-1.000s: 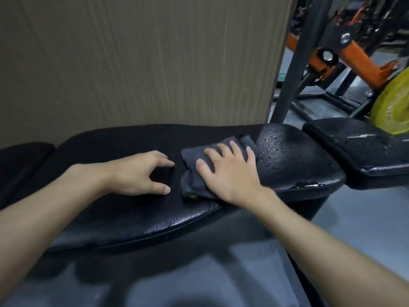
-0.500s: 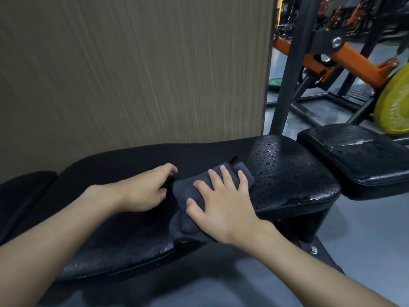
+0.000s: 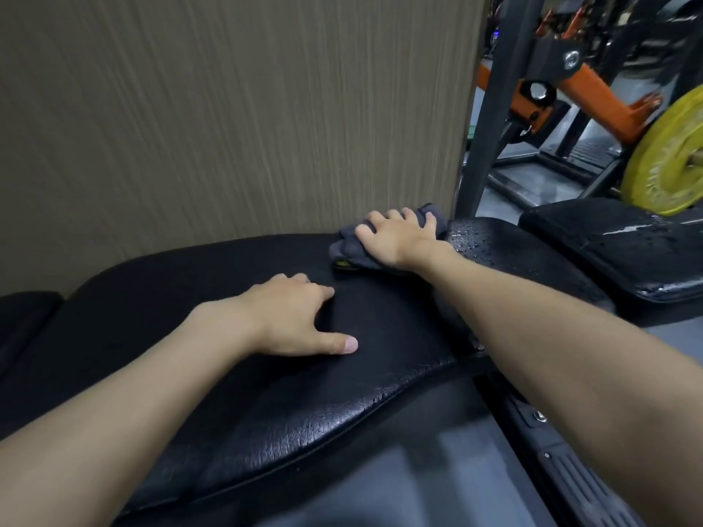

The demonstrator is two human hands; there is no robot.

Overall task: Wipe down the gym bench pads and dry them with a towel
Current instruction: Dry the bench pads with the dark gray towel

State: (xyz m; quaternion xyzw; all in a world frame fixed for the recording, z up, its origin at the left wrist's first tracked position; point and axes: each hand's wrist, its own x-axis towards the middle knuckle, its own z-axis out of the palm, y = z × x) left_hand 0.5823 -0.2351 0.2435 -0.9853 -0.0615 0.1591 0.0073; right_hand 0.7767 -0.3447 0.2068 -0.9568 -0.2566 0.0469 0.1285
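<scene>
Both our hands are on the long bench pad (image 3: pixel 266 393), and we judge ourselves midway through the drying pass. Our right hand (image 3: pixel 399 241) lies flat with its fingers spread, pressing the grey towel (image 3: pixel 348 251) onto the far edge of that pad, close against the wall panel (image 3: pixel 228 108) behind it. It grips nothing and only pushes down. Our left hand (image 3: pixel 289 317) rests near the pad's middle, fingers loosely bent and thumb out, holding nothing, seemingly as a brace.

Just right of the towel, the pad's rounded end carries water beads (image 3: pixel 479 237), and the smaller pad (image 3: pixel 627 249) beyond that end shines with wet streaks too. The next move, we think, calls for sliding the towel rightwards over the beaded end with firm, even pressure, then crossing to the smaller pad.

The towel is soft, thick and bunched, and likely absorbent. The long pad is black pebbled vinyl, gently crowned, with cracked, flaking skin along its near edge, where cloth could snag.
</scene>
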